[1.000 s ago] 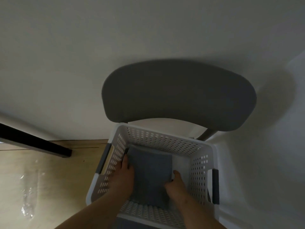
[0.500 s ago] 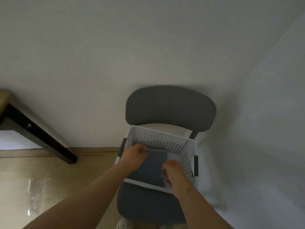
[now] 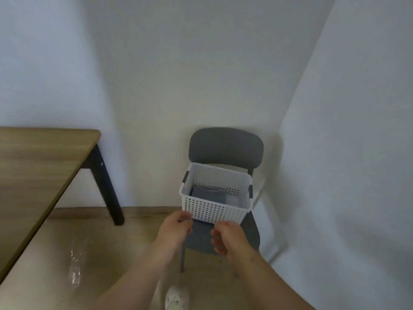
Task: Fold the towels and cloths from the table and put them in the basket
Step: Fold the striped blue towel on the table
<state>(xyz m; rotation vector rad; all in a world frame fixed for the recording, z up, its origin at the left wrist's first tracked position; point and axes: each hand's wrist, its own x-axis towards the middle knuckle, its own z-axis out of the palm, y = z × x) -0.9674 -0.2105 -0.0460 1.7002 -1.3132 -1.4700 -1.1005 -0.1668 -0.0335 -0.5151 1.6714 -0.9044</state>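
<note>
A white perforated basket [image 3: 214, 211] stands on the seat of a grey chair [image 3: 225, 148] in the room's corner. Inside it lies a folded grey towel [image 3: 209, 194], with a paler cloth beside it on the right. My left hand [image 3: 175, 230] hovers just in front of the basket's lower left corner, fingers loosely curled and holding nothing. My right hand [image 3: 228, 237] hangs beside it over the chair seat, also loosely curled and holding nothing. Neither hand touches the basket.
A wooden table [image 3: 33, 175] with black legs [image 3: 107, 186] fills the left side. White walls meet behind the chair. A white slipper [image 3: 177, 298] shows on the glossy floor near the bottom edge.
Both hands let go of the grey towel and drew back out of the basket. The view pulled away from the chair, and the table came into sight at left.
</note>
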